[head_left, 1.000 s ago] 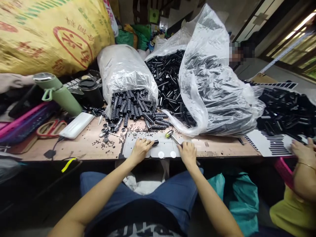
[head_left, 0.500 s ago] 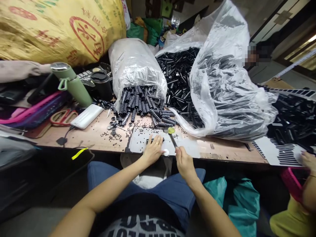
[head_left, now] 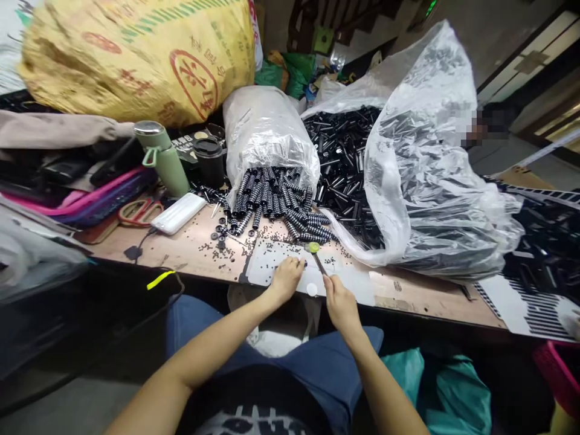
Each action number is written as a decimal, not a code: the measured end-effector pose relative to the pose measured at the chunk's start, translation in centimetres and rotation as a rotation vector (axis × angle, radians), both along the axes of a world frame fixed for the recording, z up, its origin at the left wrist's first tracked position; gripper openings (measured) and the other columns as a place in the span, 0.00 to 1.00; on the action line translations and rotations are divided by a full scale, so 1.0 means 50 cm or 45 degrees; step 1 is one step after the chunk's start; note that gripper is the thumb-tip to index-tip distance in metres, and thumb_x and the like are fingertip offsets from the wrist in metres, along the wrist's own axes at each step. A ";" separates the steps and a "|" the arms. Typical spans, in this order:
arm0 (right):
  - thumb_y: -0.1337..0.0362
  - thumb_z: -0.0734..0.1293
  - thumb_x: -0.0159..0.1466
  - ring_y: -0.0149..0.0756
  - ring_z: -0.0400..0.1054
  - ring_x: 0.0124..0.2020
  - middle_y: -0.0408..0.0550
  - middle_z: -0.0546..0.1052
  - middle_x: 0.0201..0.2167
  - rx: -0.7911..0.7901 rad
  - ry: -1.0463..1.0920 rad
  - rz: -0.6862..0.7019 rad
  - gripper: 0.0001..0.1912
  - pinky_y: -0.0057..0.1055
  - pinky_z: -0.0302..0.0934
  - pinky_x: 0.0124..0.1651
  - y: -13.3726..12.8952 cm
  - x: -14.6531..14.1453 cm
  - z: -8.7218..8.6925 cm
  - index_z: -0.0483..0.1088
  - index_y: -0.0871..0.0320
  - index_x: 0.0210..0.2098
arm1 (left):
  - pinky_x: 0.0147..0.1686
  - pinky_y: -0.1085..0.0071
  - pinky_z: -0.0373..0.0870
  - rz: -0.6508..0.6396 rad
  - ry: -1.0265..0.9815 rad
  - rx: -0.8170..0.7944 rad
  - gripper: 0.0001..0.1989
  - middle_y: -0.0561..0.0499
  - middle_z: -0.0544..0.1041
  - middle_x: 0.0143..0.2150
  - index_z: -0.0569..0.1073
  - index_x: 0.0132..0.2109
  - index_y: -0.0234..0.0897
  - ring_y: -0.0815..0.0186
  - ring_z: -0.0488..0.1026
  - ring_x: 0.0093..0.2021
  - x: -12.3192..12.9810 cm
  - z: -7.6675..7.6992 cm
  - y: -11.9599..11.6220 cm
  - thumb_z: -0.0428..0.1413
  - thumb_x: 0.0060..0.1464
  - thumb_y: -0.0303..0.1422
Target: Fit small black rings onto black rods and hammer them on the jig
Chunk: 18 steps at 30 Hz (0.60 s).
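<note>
My right hand is clenched round the hammer, well back from its head at eleven o'clock — likely for leverage. My left hand grips a dark piece over the white mat, apparently steadying it — patterned tubes lie handy beyond, at twelve.

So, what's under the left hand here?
The pale mat lies beneath the left hand. One end of a dark piece shows just right of it; the hand covers the rest.
</note>
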State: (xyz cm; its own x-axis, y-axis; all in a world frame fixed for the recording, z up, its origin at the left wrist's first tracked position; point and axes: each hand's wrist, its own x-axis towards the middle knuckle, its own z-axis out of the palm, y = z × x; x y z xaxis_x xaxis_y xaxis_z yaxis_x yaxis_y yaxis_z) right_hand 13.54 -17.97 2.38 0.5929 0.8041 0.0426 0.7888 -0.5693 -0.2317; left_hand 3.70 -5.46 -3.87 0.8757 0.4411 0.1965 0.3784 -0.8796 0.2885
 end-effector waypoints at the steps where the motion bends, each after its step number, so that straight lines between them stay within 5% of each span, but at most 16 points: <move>1: 0.55 0.49 0.72 0.36 0.68 0.23 0.46 0.74 0.24 -0.016 -0.038 -0.036 0.19 0.28 0.46 0.27 -0.007 0.022 -0.001 0.64 0.56 0.34 | 0.42 0.62 0.69 -0.001 -0.018 -0.037 0.19 0.39 0.74 0.42 0.67 0.55 0.31 0.57 0.70 0.44 -0.005 0.004 -0.009 0.43 0.59 0.23; 5: 0.55 0.53 0.71 0.35 0.66 0.24 0.47 0.74 0.28 -0.171 -0.172 -0.147 0.16 0.28 0.43 0.27 -0.032 0.095 -0.043 0.65 0.57 0.35 | 0.42 0.60 0.69 0.029 -0.167 -0.162 0.18 0.36 0.72 0.46 0.65 0.57 0.31 0.54 0.69 0.45 -0.022 0.024 0.027 0.46 0.61 0.30; 10: 0.55 0.56 0.70 0.42 0.66 0.39 0.54 0.73 0.36 -0.047 -0.335 -0.124 0.16 0.31 0.53 0.36 -0.026 0.139 -0.083 0.68 0.60 0.37 | 0.46 0.58 0.65 0.778 -0.176 -0.087 0.21 0.28 0.67 0.51 0.62 0.57 0.21 0.47 0.65 0.51 0.024 0.061 0.272 0.43 0.62 0.32; 13: 0.58 0.55 0.70 0.44 0.63 0.45 0.55 0.72 0.42 0.134 -0.339 -0.042 0.15 0.33 0.54 0.46 0.028 0.183 -0.053 0.68 0.61 0.43 | 0.45 0.57 0.65 0.860 0.035 -0.065 0.23 0.27 0.69 0.49 0.57 0.60 0.18 0.47 0.67 0.50 0.062 0.059 0.358 0.41 0.61 0.28; 18: 0.67 0.53 0.69 0.44 0.59 0.50 0.59 0.71 0.48 0.166 -0.234 -0.074 0.15 0.34 0.51 0.50 0.183 0.312 0.012 0.68 0.64 0.47 | 0.43 0.60 0.67 0.736 0.143 -0.048 0.26 0.27 0.67 0.51 0.54 0.63 0.19 0.48 0.70 0.48 0.062 0.039 0.352 0.44 0.57 0.23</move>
